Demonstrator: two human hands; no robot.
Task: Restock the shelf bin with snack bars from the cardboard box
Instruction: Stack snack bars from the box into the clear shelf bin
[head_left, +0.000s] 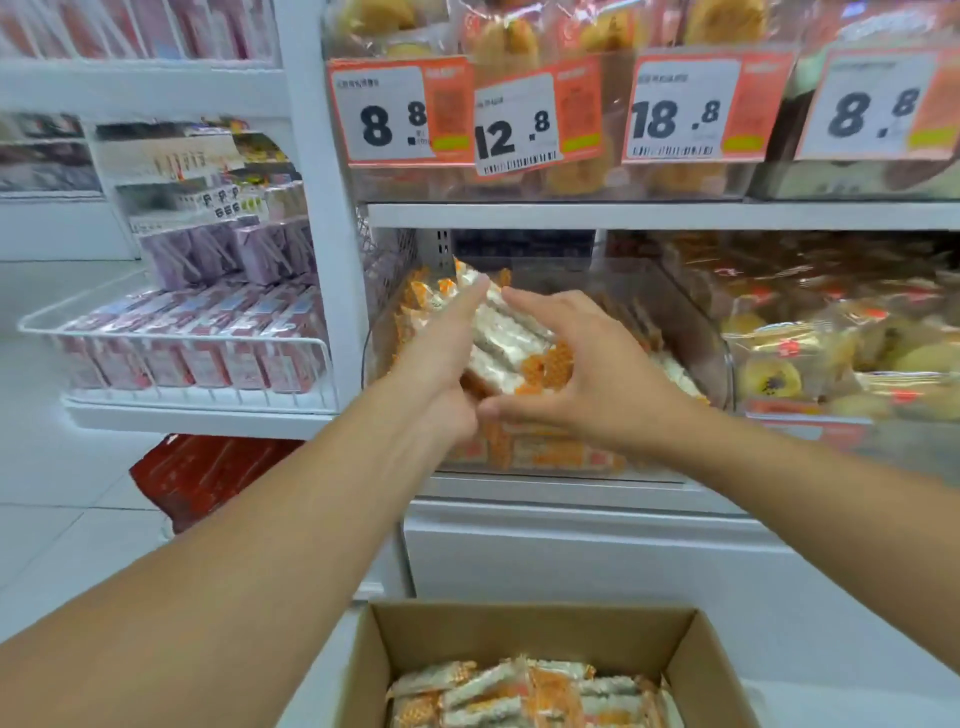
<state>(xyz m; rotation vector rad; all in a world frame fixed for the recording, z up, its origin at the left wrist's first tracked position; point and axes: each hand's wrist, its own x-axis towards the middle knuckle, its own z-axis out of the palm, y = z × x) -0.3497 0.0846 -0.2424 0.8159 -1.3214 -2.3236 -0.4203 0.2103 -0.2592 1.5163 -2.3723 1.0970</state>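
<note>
**One head cam, that's it**

The scene is seen from head height, angled forward and down. The shelf bin is caught close at centre, the box cut off at the bottom edge. Edges are bent by the wide lens.

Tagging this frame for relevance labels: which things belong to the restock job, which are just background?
Job:
- handful of snack bars, held between left hand and right hand
- clear shelf bin, partly filled
- cardboard box, bars still inside

Background:
- price tags
- packaged pastries in the neighbouring bin
- pink cartons in a wire basket
- red bag on the floor
</note>
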